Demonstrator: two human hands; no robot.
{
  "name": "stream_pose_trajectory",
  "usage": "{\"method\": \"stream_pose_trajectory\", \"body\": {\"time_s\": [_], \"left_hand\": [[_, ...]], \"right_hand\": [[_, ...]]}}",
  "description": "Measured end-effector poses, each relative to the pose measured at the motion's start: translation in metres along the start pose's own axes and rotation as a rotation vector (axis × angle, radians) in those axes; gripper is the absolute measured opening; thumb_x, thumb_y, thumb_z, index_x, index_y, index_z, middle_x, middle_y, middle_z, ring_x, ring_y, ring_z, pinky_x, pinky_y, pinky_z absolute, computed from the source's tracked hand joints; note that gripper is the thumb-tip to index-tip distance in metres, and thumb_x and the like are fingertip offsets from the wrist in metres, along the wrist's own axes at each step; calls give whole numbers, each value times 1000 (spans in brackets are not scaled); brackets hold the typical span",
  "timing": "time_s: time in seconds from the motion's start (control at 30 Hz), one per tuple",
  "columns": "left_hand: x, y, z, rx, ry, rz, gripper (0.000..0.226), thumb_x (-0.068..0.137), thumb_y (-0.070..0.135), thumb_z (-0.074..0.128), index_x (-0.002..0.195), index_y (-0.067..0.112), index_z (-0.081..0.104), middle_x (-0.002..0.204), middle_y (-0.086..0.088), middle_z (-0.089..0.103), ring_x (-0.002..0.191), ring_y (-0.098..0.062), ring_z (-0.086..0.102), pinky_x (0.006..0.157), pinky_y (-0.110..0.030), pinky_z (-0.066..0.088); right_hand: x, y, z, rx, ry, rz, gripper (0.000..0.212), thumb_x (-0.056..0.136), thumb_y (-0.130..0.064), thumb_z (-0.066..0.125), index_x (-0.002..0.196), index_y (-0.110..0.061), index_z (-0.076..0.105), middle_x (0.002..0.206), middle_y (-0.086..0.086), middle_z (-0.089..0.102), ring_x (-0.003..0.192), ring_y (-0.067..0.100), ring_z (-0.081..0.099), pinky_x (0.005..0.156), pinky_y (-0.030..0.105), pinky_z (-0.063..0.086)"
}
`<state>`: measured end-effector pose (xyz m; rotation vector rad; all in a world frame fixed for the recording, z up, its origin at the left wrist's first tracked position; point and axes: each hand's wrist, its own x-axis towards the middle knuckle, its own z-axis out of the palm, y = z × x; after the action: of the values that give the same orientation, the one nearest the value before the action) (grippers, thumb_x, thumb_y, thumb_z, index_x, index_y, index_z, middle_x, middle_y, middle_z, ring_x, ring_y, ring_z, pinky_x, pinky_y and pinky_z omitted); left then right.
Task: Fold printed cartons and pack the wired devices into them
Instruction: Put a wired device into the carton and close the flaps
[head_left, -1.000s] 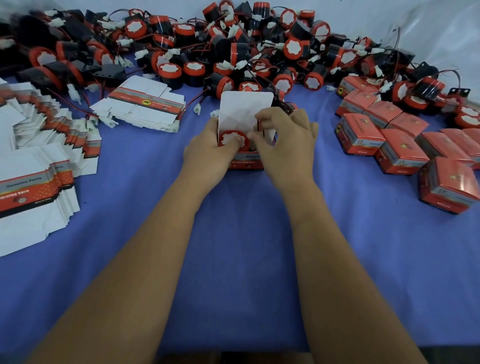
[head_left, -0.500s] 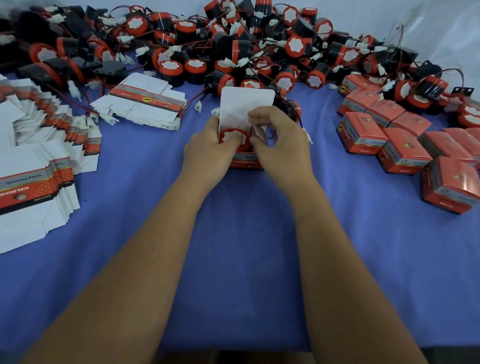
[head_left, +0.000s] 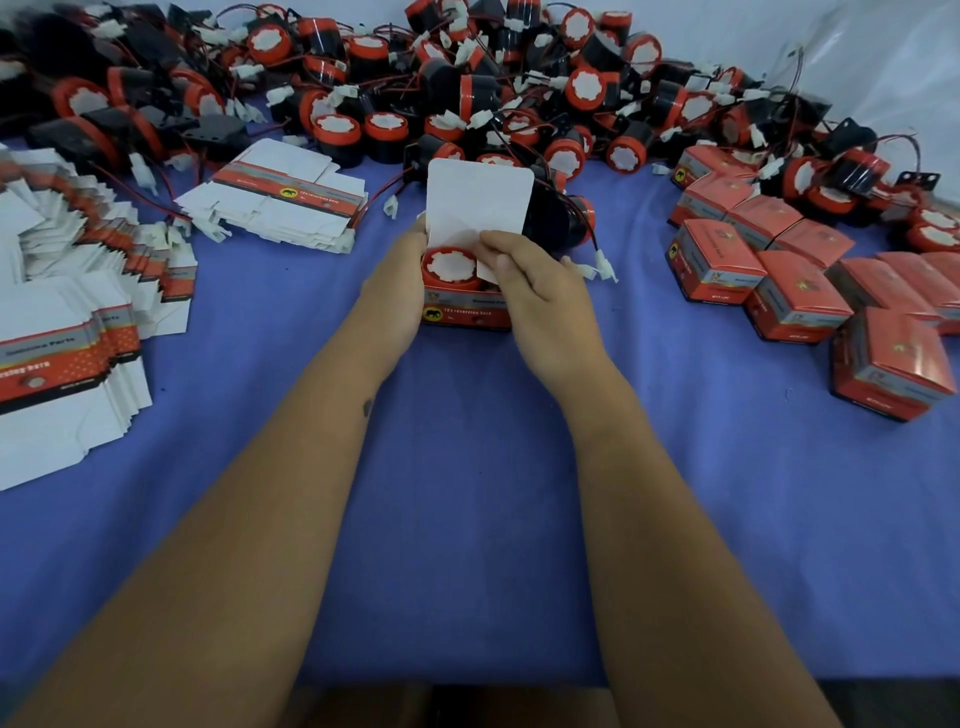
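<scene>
2 hands worked on 1 open carton (head_left: 467, 310) that stood on the blue cloth (head_left: 467, 519) in the middle of the table. The left hand (head_left: 395, 291) gripped the carton's left wall, its fingers curled round the far side where I could not see them. The right hand (head_left: 540, 301) pinched the small white side flap (head_left: 488, 262) between thumb and forefinger. Between the 2 sets of fingers, a red and black wired device (head_left: 451, 267) sat inside the carton, and the big white lid flap (head_left: 478, 200) stood upright just beyond the fingertips. Beyond it lay a pile of loose devices (head_left: 467, 78). Closed cartons (head_left: 779, 280) lay well to the right of the right fingers, and flat cartons (head_left: 67, 312) well to the left of the left fingers.
</scene>
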<state>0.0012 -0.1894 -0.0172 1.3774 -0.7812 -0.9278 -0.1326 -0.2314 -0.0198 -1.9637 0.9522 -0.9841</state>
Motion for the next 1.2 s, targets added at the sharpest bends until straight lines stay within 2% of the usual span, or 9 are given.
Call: {"method": "stream_pose_trajectory", "body": {"time_s": [0.23,0.33,0.47,0.53,0.67,0.77,0.97,1.07,1.2], "left_hand": [[5,-6,-2,86,13,99,30,102,21,38,121,21,62,102,4,71,85,-5,68,64,-16,52],[6,-9,-4,163,3,103,29,98,22,42,117,33,61,102,13,70,93,-3,68,69,-18,51],[8,-12,-4,291,-11,133,38,97,18,47,131,33,54,118,5,65,105,-12,64,85,-30,54],[7,-10,-5,241,33,196,33,94,12,52,119,32,60,117,1,65,96,-12,65,76,-23,55],[6,-5,-14,170,75,278,28,89,3,67,88,31,70,97,17,67,72,-2,63,62,-14,52],[4,-3,-22,167,-21,241,30,91,-1,63,86,27,73,105,14,68,86,5,68,67,-15,54],[5,2,-25,14,-67,112,20,84,17,59,96,19,75,112,4,71,98,-9,68,81,-25,57],[5,-5,-19,275,91,242,18,97,18,61,110,25,71,113,2,67,94,-6,65,70,-10,52],[4,-9,-19,411,170,415,21,96,19,63,115,15,73,125,4,66,117,-9,59,74,-7,50]], "right_hand": [[8,-3,2,272,186,112,28,87,-3,68,105,-22,57,87,-10,72,89,1,65,82,16,52],[11,-1,5,241,284,132,49,80,-7,75,115,-24,45,108,0,55,98,10,54,85,16,47],[10,-1,5,271,144,116,43,89,-3,62,126,-23,52,116,-6,63,108,8,58,87,18,50],[8,-1,3,248,144,83,29,92,0,54,110,-22,61,103,-8,68,100,5,62,88,24,52],[8,-1,-3,375,194,155,35,92,8,42,86,-11,71,91,-6,70,80,-4,63,64,6,47],[8,3,-5,382,150,200,29,92,3,47,85,-9,73,113,1,68,98,0,60,72,5,46],[4,18,-7,123,31,122,24,96,-22,57,117,-26,69,135,-12,57,122,1,51,97,23,48],[5,19,-5,33,-1,74,30,101,-25,51,128,-28,62,147,-10,47,131,2,42,108,26,40],[5,20,-5,10,-49,30,38,99,-28,56,137,-25,55,154,-14,37,130,-8,34,103,15,38]]}}
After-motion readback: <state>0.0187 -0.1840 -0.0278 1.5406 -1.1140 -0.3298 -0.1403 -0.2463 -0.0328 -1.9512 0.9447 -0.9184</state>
